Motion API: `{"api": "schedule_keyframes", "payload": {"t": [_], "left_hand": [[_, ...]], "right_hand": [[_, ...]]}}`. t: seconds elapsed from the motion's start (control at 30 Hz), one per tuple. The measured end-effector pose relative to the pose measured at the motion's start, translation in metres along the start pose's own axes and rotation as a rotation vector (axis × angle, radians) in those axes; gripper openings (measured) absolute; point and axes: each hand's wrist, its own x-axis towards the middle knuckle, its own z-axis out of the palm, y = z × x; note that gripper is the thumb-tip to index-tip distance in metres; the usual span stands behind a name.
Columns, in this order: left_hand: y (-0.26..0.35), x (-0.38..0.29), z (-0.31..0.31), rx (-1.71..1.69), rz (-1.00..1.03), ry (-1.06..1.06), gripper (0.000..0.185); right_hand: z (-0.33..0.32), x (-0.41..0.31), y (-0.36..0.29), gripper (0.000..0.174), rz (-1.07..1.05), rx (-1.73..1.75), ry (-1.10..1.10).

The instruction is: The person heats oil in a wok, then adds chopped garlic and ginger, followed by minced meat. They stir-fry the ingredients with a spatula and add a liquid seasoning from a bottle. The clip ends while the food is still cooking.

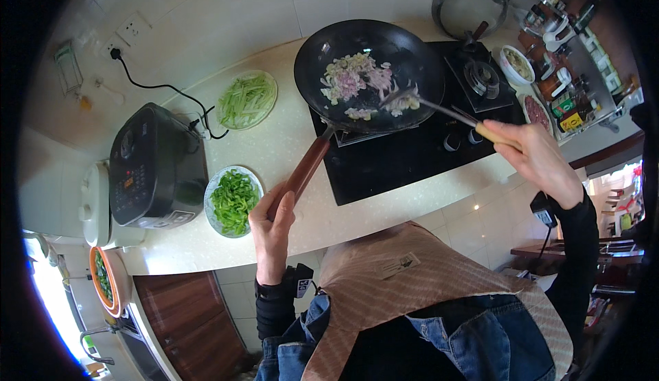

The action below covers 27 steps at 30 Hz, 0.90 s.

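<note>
My left hand (273,221) grips the brown wooden handle (308,167) of a black wok (314,67), which sits over the left burner of a black gas hob (370,170). In the wok lies a heap of chopped onion pieces (350,77), pale and pinkish purple, with smaller clumps nearer me. My right hand (533,157) is closed around the light wooden handle of a metal spatula (448,110). The spatula's blade is down in the wok, touching the pieces at the right side. A plate of green pepper strips (234,203) stands just left of my left hand.
Pale green vegetable strips (247,100) fill a plate behind the peppers. A dark electric cooker (154,170) and its cord (165,87) occupy the left. Right of the free burner (481,80) are a white bowl (516,65), a plate of raw meat (536,110) and a seasoning rack (571,82).
</note>
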Motion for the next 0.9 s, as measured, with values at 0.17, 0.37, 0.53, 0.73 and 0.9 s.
{"api": "schedule_keyframes", "payload": {"t": [0.17,0.37,0.53,0.73,0.9], "left_hand": [[0.0,0.0,-0.001,0.0,-0.005,-0.006,0.036],[-0.002,0.0,0.0,0.0,-0.003,0.002,0.036],[0.0,0.0,-0.001,-0.045,-0.045,-0.002,0.038],[0.004,-0.001,0.0,-0.037,-0.08,0.027,0.039],[0.004,-0.001,0.002,-0.032,-0.093,0.043,0.04]], "right_hand": [[0.027,0.041,-0.013,0.035,0.139,0.125,-0.089],[0.034,0.032,0.022,0.039,0.168,-0.064,-0.033],[-0.01,0.027,0.031,0.029,0.228,-0.015,-0.093],[-0.061,0.091,0.041,0.04,0.547,0.07,-0.236],[-0.114,0.149,0.075,0.029,0.649,0.233,-0.321]]}}
